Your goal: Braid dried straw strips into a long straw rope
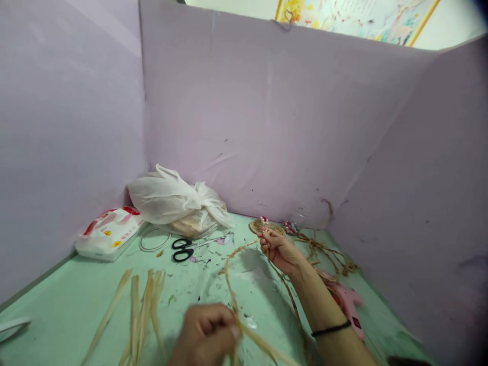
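Observation:
A twisted straw cord (pixel 227 274) curves between my two hands above the green table (pixel 183 305). My left hand (pixel 208 335), slightly blurred at the bottom, pinches the cord where its loose flat strands spread out. Farther forward, my right hand (pixel 280 249) has its fingers closed on the cord, and a darker length of it hangs below. Just behind the right fingertips lies a round woven straw piece (pixel 278 229) with red and white beads (pixel 264 219) beside it. Several loose straw strips (pixel 143 310) lie left of my left hand.
Black-handled scissors (pixel 183 250), a wire ring (pixel 154 240), a tissue pack (pixel 110 231) and a tied plastic bag (pixel 175 201) are at back left. A brown cord bundle (pixel 324 249) and pink glue gun (pixel 348 300) lie right. Lilac panels (pixel 247 112) enclose the table.

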Demonstrator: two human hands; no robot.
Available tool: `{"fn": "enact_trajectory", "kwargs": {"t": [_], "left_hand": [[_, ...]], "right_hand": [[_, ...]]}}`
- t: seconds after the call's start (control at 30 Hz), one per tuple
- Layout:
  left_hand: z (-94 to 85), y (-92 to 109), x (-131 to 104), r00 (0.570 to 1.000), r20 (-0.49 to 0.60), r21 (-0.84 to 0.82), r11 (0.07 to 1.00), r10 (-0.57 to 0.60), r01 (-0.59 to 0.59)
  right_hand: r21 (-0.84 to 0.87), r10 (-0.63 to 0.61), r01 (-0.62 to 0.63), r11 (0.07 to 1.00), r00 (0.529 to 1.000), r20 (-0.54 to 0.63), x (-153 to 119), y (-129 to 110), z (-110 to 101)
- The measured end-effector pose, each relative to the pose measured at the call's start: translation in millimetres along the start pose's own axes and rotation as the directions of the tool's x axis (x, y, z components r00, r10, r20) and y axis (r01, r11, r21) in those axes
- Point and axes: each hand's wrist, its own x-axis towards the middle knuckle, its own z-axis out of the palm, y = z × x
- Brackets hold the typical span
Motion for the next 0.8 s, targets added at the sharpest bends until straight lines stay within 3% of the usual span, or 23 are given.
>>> {"fn": "enact_trajectory", "kwargs": {"t": [0.1, 0.23, 0.33, 0.43, 0.5, 0.57, 0.63, 0.7, 0.73, 0.8], "left_hand": [[-26.7, 39, 1, 0.963, -0.260, -0.196, 0.973, 0.072, -0.125], [-60.2, 74, 10, 0.845, -0.524, -0.334, 0.887, 0.107, -0.320], [-67.8, 82, 19, 0.800, -0.600, -0.444, 0.837, -0.013, -0.320], [-54.1, 79, 30, 0.792, -0.605, -0.458, 0.848, -0.079, -0.266], [-38.0, 70, 39, 0.803, -0.596, -0.308, 0.922, 0.006, -0.236], [-22.6, 59, 49, 0.829, -0.539, -0.035, 0.980, 0.147, -0.197], [-12.0, 47, 57, 0.858, -0.478, 0.189, 0.976, 0.188, -0.109], [-7.4, 36, 61, 0.853, -0.415, 0.413, 0.901, 0.317, -0.134], [-7.0, 32, 61, 0.826, -0.389, 0.537, 0.828, 0.409, -0.157], [-8.0, 27, 58, 0.728, -0.324, 0.781, 0.605, 0.605, -0.155]], "right_hand": [[0.011, -0.041, 0.040, 0.999, 0.995, 0.087, -12, 1, -7], [-0.105, -0.058, 0.085, 0.991, 0.971, 0.233, -25, 2, -6], [-0.161, -0.018, 0.080, 0.984, 0.934, 0.358, -37, 3, 6], [-0.188, 0.017, 0.066, 0.980, 0.912, 0.409, -50, 9, 25], [-0.212, 0.017, 0.079, 0.974, 0.909, 0.417, -56, 15, 37], [-0.224, -0.007, 0.112, 0.968, 0.906, 0.423, -60, 20, 44], [-0.226, -0.029, 0.138, 0.964, 0.903, 0.428, -61, 25, 46], [-0.226, -0.037, 0.146, 0.963, 0.903, 0.429, -59, 28, 45], [-0.224, -0.034, 0.144, 0.964, 0.901, 0.433, -57, 29, 43], [-0.218, -0.001, 0.114, 0.969, 0.888, 0.459, -55, 31, 38]]}}
